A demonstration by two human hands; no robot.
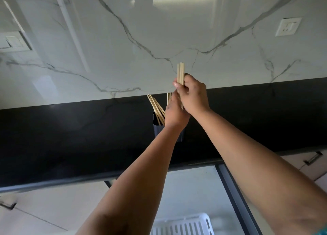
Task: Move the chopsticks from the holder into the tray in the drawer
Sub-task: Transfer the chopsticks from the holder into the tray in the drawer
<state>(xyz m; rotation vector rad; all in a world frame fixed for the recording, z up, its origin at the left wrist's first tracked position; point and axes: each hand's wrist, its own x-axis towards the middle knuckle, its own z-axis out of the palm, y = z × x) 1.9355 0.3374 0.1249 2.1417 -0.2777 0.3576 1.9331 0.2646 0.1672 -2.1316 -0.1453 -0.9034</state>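
Chopsticks (156,109) lean leftward out of the dark holder (159,129), which stands on the black tabletop (70,137) against the marble wall (123,39). Just right of them the left hand (174,115) is over the holder's mouth, its fingers turned away, so whether they grip anything cannot be told. Touching it from above, the right hand (192,94) has its fingers (177,85) curled round a small bundle of chopsticks (180,73), held upright with the tips standing above the fist. Below, the drawer (228,190) stands open with the white slotted tray (182,225) inside. A socket (288,27) sits on the wall at far right.
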